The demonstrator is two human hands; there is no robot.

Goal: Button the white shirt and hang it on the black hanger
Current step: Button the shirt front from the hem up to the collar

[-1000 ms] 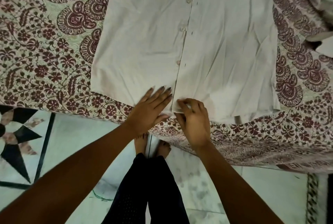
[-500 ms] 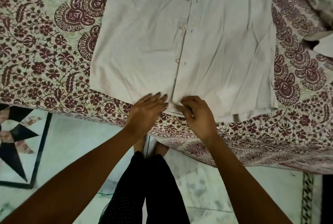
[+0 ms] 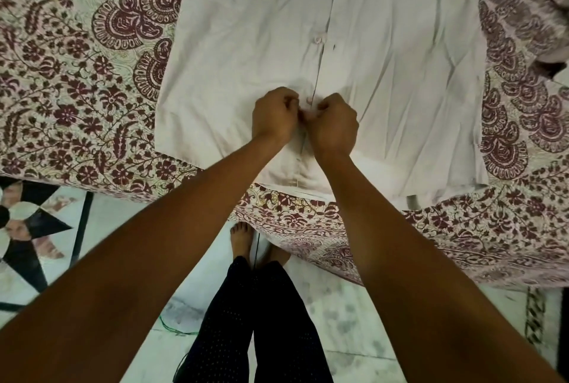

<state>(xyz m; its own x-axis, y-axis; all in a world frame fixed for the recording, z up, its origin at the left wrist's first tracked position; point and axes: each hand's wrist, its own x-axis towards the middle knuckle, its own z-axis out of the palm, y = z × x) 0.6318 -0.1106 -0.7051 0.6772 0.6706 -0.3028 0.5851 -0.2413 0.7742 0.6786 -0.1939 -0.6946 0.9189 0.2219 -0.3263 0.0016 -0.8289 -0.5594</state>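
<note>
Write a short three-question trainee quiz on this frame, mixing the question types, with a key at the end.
1. True or false: the white shirt hangs on a black hanger.
2. Multiple choice: where do the left hand and right hand work? A) at the collar B) at the front placket, above the hem C) on a sleeve
3. Short answer: what does the shirt lie on?

Key:
1. False. It lies flat, and no hanger is in view.
2. B. Both hands pinch the fabric at the placket, just below a button.
3. A floral patterned bedspread, with the hem near the bed's edge.
</note>
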